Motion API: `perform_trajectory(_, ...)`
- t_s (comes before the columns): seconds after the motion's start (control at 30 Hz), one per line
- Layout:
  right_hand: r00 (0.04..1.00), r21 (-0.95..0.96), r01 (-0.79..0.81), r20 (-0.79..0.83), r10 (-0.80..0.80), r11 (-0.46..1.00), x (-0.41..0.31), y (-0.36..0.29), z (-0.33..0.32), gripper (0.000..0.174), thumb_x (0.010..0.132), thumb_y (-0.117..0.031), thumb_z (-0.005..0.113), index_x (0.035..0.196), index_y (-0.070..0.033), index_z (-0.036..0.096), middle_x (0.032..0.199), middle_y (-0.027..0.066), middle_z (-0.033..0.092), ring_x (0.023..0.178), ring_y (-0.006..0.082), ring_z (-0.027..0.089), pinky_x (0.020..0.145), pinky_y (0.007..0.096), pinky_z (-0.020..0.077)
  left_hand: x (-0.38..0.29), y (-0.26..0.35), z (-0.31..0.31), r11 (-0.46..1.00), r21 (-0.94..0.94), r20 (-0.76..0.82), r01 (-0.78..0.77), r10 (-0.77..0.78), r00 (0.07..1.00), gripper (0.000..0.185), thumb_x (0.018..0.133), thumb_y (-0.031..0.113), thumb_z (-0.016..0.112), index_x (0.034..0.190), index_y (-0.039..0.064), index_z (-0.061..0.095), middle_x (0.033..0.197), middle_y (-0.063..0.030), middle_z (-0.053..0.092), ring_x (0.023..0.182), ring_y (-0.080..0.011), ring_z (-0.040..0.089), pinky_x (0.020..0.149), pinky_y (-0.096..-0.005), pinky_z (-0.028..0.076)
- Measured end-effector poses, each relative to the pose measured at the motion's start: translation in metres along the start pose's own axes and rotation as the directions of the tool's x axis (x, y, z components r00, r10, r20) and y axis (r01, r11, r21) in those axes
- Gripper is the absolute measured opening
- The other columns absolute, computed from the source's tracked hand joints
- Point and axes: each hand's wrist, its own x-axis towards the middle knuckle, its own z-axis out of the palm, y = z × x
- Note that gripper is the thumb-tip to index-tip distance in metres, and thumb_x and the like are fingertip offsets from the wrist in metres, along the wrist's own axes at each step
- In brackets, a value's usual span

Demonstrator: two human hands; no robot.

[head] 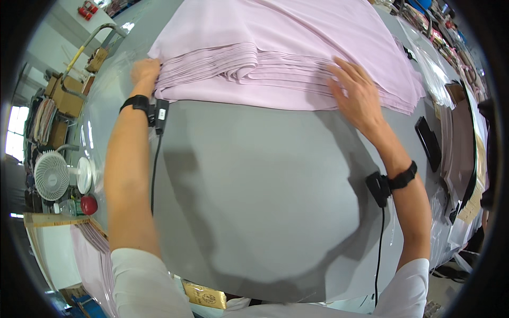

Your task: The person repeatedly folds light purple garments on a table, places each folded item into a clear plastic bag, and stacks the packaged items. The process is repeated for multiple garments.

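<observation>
A thick stack of pale pink fabric (pixel 286 67) lies across the far side of the grey table (pixel 262 171). Its many thin layers show along the near side, with a rolled fold near the middle, and a broad smooth sheet spreads over the top. At the stack's left end is my left hand (pixel 146 71), curled against the fabric edge; its fingertips are hidden. My right hand (pixel 356 95) is at the right part of the layers, palm down, fingers spread and holding nothing. Both wrists wear black straps with small cabled devices.
A black phone (pixel 428 143) lies to the right, beside a stack of folded material (pixel 459 139) and clear plastic film (pixel 431 63). On the left are a white fan (pixel 51 175), a plastic bottle (pixel 69 207), a red round object (pixel 88 205) and a metal rail (pixel 75 59).
</observation>
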Motion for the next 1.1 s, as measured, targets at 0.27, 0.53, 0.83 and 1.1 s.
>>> perform_trajectory(0.27,0.990,0.120,-0.105,-0.079,0.115,0.987,0.057,-0.037,0.074,0.053,0.094,-0.030,0.074,0.140,-0.007,0.063,0.154,0.0192,0.056,0.144,0.0370,0.050,0.125,0.0495,0.0333,0.045,-0.026,-0.085,0.222,-0.973,0.062,0.064,-0.015,0.998,0.035,0.104,0.011,0.044,0.120,-0.013,0.061,0.113,-0.0247,0.075,0.097,-0.0274,0.076,0.089,-0.0346,0.062)
perform_trajectory(0.53,0.949,-0.126,-0.315,-0.052,0.311,0.941,-0.015,0.074,-0.002,0.053,0.079,0.000,0.064,0.131,-0.012,0.070,0.140,0.0085,0.068,0.130,0.0317,0.061,0.110,0.0461,0.0455,0.020,-0.200,-0.112,0.037,-0.996,0.070,0.084,-0.281,0.957,0.046,0.108,0.019,0.048,0.140,-0.014,0.046,0.138,-0.0277,0.062,0.126,-0.0323,0.066,0.099,-0.0347,0.062)
perform_trajectory(0.83,0.923,0.092,-0.309,-0.213,0.322,0.947,-0.108,0.092,-0.148,0.052,0.076,0.016,0.067,0.122,-0.007,0.076,0.112,0.0126,0.075,0.098,0.0296,0.074,0.085,0.0337,0.0581,-0.093,-0.163,-0.055,0.935,-0.247,-0.549,-0.256,0.083,0.831,0.038,0.098,0.012,0.069,0.133,-0.001,0.059,0.128,-0.0165,0.062,0.103,-0.0213,0.067,0.087,-0.0325,0.057)
perform_trajectory(1.1,0.893,0.114,-0.350,-0.261,0.368,0.930,-0.129,0.021,-0.253,0.040,0.085,0.015,0.065,0.119,-0.003,0.076,0.103,0.0083,0.078,0.092,0.0119,0.072,0.087,0.0260,0.0551,-0.349,0.110,-0.077,0.413,-0.386,-0.145,-0.825,0.856,0.496,0.059,0.080,0.019,0.086,0.135,0.011,0.066,0.139,-0.0156,0.062,0.129,-0.0381,0.058,0.104,-0.0487,0.049)
